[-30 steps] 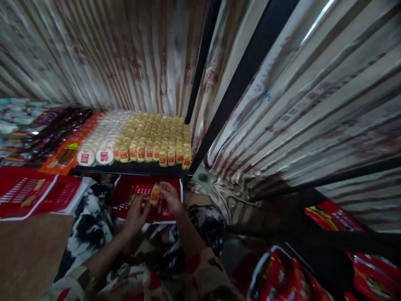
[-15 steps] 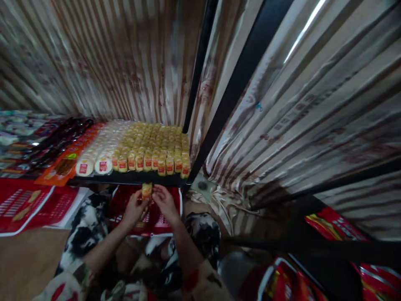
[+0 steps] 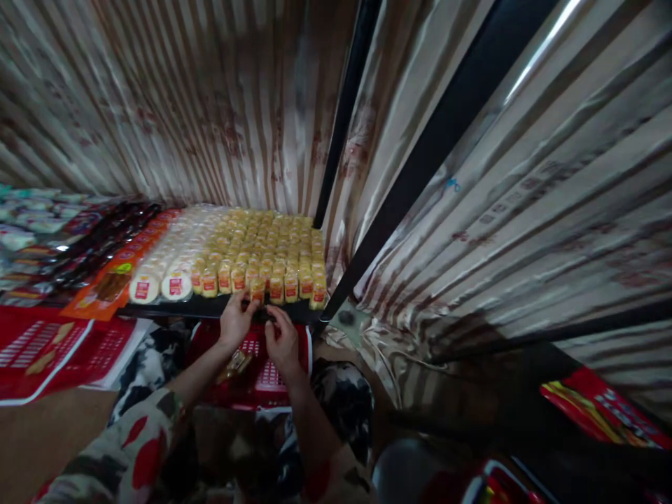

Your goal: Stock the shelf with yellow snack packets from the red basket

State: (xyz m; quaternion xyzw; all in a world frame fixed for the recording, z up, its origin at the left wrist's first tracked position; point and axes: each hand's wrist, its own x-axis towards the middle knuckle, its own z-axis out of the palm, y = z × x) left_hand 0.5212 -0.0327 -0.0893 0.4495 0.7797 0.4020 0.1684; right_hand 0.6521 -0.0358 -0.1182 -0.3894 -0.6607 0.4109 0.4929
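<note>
My left hand [image 3: 237,320] is at the front edge of the dark shelf [image 3: 178,309], its thumb and fingertips closed on a small yellow wrapped snack cake [image 3: 257,289] with a red label. That cake stands upright at the front of the rows of yellow wrapped cakes [image 3: 262,238]. Just right of it, my right hand [image 3: 283,341] is below the shelf edge, fingers bent and apart, with nothing visible in them. Beneath both hands lies a red basket [image 3: 252,392] on my lap, with a few wrapped pieces [image 3: 234,365] inside.
Left of the cakes lie clear packs of round white pieces [image 3: 177,285], orange packets [image 3: 102,283] and dark packets [image 3: 118,231]. A red printed bag [image 3: 42,353] hangs at left. A black post [image 3: 414,182] rises at the shelf's right end, before striped curtains [image 3: 498,210].
My left hand has raised the snack cake from above the basket to the front of the cake rows. My right hand has shifted slightly right, its fingers more bent. The view has turned slightly.
</note>
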